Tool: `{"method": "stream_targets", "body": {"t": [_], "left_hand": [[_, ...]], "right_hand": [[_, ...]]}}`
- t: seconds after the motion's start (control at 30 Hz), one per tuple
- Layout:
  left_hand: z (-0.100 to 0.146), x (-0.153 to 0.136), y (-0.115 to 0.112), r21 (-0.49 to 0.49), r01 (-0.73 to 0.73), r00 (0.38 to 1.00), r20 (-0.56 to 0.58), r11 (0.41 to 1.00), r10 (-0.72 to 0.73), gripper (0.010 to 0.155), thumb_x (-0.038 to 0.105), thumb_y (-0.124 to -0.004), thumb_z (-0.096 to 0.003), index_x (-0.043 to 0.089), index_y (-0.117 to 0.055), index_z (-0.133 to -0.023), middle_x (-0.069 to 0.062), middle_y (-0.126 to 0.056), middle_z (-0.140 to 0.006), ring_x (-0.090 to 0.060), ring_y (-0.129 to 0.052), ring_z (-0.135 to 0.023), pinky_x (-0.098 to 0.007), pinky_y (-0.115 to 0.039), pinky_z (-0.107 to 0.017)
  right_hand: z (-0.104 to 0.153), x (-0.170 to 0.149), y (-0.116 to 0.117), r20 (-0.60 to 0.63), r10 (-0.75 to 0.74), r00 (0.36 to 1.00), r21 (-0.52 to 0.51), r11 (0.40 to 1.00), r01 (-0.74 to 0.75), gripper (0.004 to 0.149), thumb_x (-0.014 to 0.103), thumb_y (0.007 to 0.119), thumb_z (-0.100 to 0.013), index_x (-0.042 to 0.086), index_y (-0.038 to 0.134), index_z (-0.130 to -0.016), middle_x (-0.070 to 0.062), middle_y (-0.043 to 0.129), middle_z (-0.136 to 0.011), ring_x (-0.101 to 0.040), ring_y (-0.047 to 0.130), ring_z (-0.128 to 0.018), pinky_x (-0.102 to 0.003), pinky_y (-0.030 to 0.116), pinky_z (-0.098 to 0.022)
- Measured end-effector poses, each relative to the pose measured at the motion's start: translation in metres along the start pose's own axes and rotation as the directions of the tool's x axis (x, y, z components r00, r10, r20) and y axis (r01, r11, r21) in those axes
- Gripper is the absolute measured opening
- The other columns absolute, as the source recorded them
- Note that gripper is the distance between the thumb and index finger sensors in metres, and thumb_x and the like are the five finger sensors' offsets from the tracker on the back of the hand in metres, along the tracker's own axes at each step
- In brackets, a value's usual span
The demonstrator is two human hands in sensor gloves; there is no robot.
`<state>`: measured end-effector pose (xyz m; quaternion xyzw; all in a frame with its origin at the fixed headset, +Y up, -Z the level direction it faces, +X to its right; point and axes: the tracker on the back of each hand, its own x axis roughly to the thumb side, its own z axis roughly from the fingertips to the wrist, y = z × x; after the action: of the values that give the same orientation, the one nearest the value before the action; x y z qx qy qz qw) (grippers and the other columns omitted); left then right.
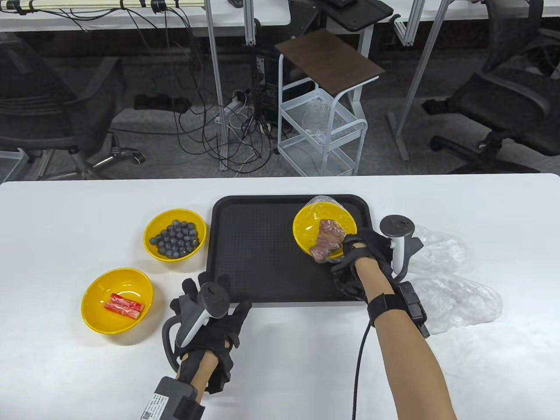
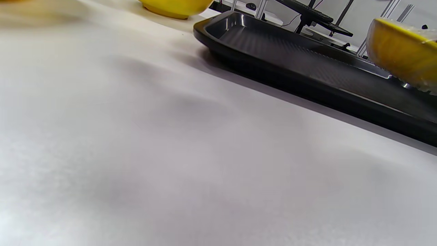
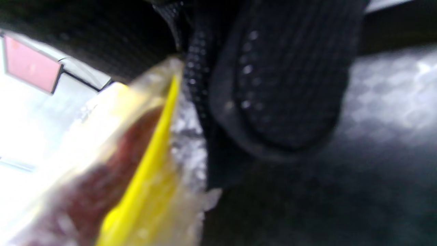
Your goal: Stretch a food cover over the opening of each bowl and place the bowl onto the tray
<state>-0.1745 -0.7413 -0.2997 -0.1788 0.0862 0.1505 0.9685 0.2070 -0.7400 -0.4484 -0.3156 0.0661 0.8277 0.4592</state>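
Observation:
My right hand [image 1: 350, 251] grips the near rim of a yellow bowl of meat [image 1: 313, 229] wrapped in clear food cover, holding it tilted over the right part of the black tray [image 1: 253, 253]. The right wrist view shows that bowl [image 3: 146, 177] edge-on beside a gloved finger [image 3: 273, 92]. My left hand [image 1: 210, 306] rests flat on the table by the tray's near left corner, fingers spread and holding nothing. A yellow bowl of dark berries [image 1: 175, 235] and a yellow bowl of red sticks [image 1: 117, 300] stand uncovered left of the tray. The left wrist view shows the tray [image 2: 290, 48] and the lifted bowl [image 2: 403, 54].
Crumpled clear food covers [image 1: 455, 280] lie on the table right of my right hand. Beyond the table's far edge stand a white wire cart [image 1: 323, 131], office chairs and cables on the floor.

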Motion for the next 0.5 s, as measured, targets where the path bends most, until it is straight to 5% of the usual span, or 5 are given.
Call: {"method": "stream_targets", "body": {"t": [0.5], "left_hand": [[0.001,0.013,-0.009,-0.028,0.053,0.998,0.022,0.998,-0.052,0.088,0.082,-0.048,-0.0405,0.045,-0.023,-0.116,0.004,-0.007,-0.127,-0.033,-0.001,-0.118,-0.066,-0.010,-0.079]], "right_hand": [[-0.016,-0.017,0.012,-0.183,-0.184,0.966,-0.077,0.982,0.172,0.062,0.044,0.087,-0.048,0.014,0.067,-0.098,-0.007,0.088,-0.081,-0.011,0.118,-0.044,-0.019,0.104,-0.025]]}}
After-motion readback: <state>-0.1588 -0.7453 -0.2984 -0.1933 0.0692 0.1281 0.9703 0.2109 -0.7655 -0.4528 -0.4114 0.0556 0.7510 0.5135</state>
